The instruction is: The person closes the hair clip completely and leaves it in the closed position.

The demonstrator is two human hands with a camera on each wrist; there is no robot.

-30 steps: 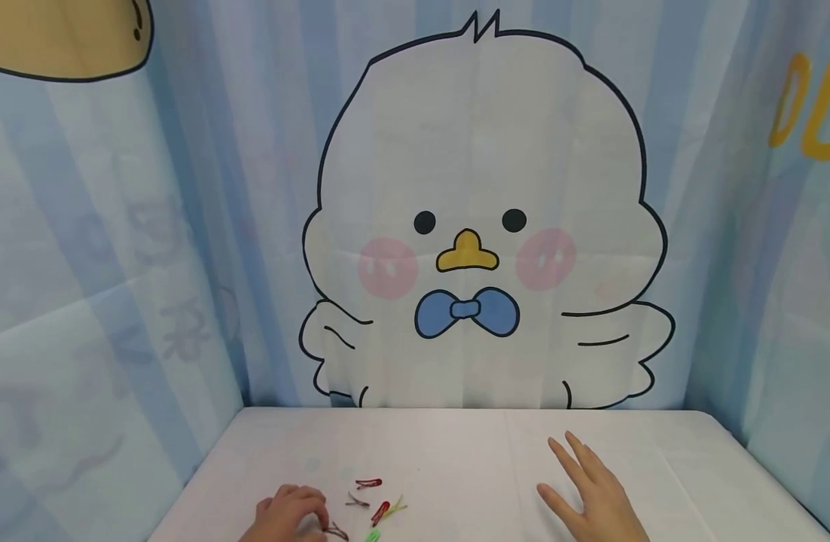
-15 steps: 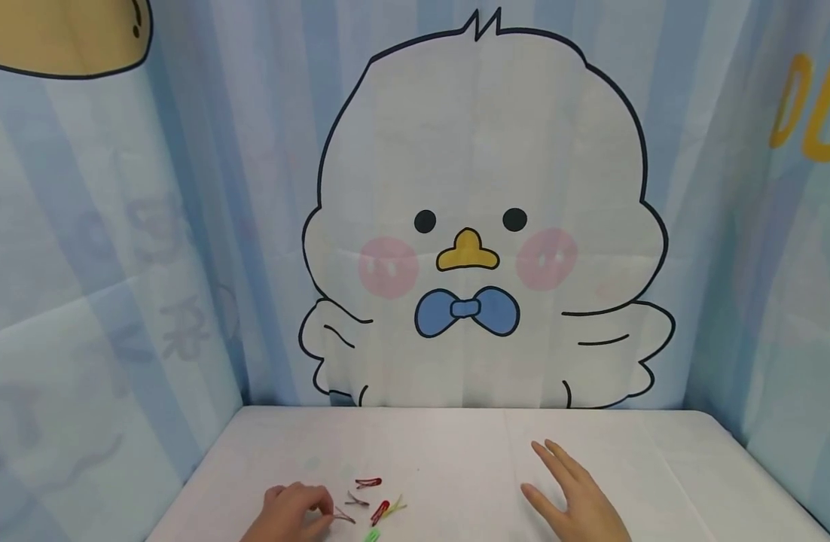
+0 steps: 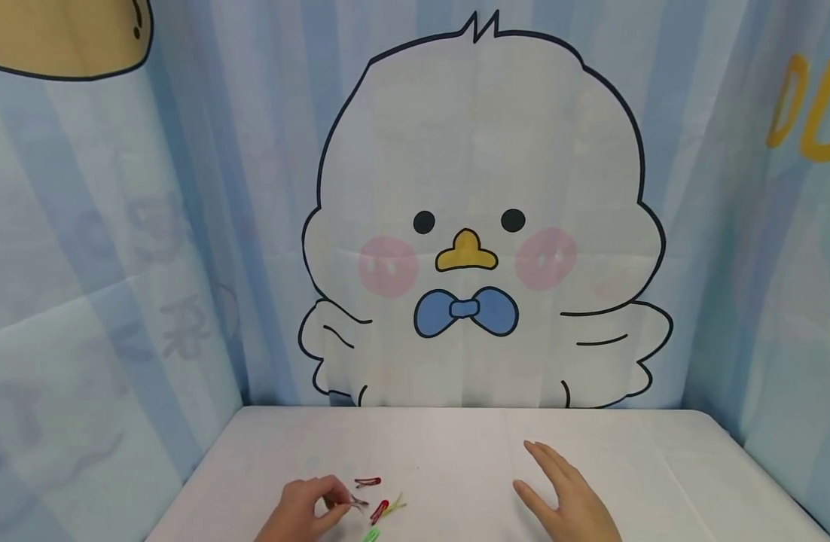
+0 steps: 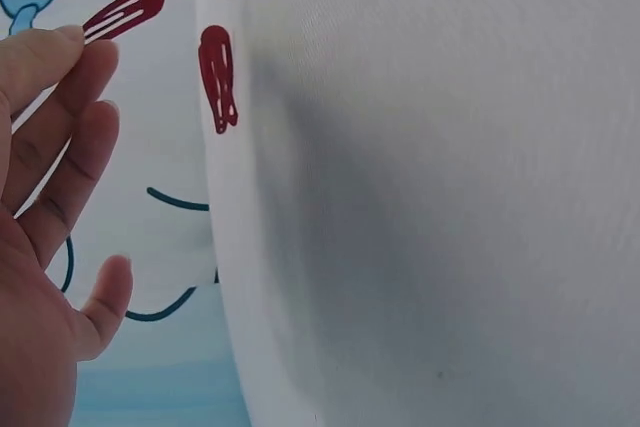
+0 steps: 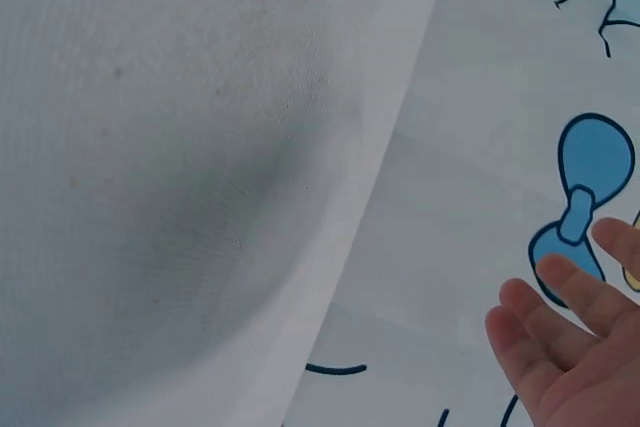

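My left hand [image 3: 306, 506] pinches a red snap hair clip [image 4: 125, 12] between thumb and index finger; the left wrist view shows its rounded end pointing away from the fingers, its other end hidden by them. Just beyond the fingertips, on the white table, lie a red hair clip [image 3: 368, 482], another red one [image 3: 379, 513], a yellow one [image 3: 394, 505] and a bright green one [image 3: 371, 535]. A dull, greyish clip [image 3: 358, 501] overlaps the fingertips in the head view. My right hand [image 3: 569, 500] holds nothing, its fingers extended and spread apart.
The white table [image 3: 456, 444] ends at the back against a curtain [image 3: 483, 361] printed with a large white duck and a blue bow tie. More blue striped curtain hangs down both sides.
The left hand has taken a clip up from the left of the group and moved right with it, towards the other clips. The right hand has shifted left, still spread.
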